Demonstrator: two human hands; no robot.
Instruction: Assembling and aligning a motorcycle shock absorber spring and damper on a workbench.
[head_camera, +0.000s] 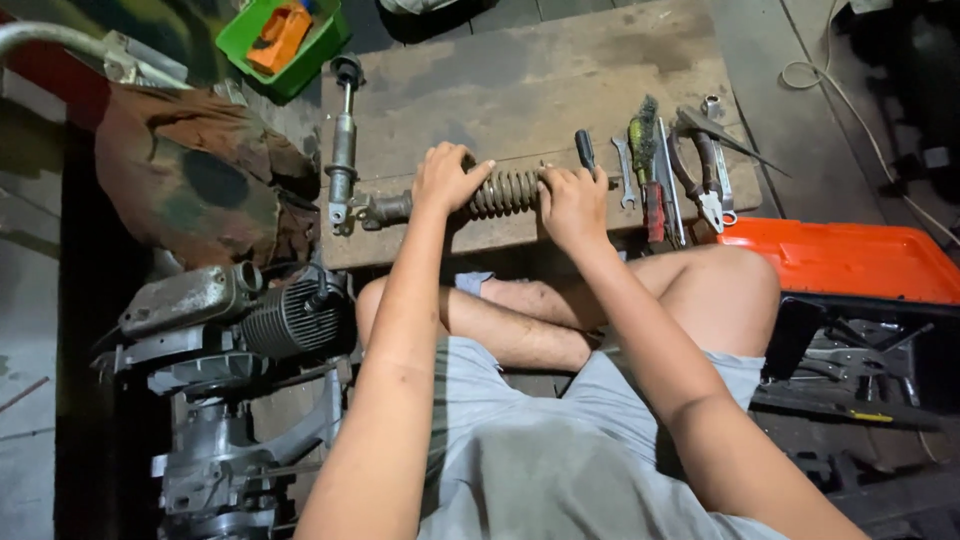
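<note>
Both hands clamp a coil spring lying along the near edge of the wooden bench: the left hand wraps its fingers over one end, the right hand over the other. Squeezing evenly, thumbs braced, should keep the coils from slipping sideways. A shock absorber rod lies beside it, with pliers and wrenches to the right. An engine sits on the dim floor; a green tray sits beyond.

Two shock absorbers, one green bin, one orange case lid, one engine, two hands
</note>
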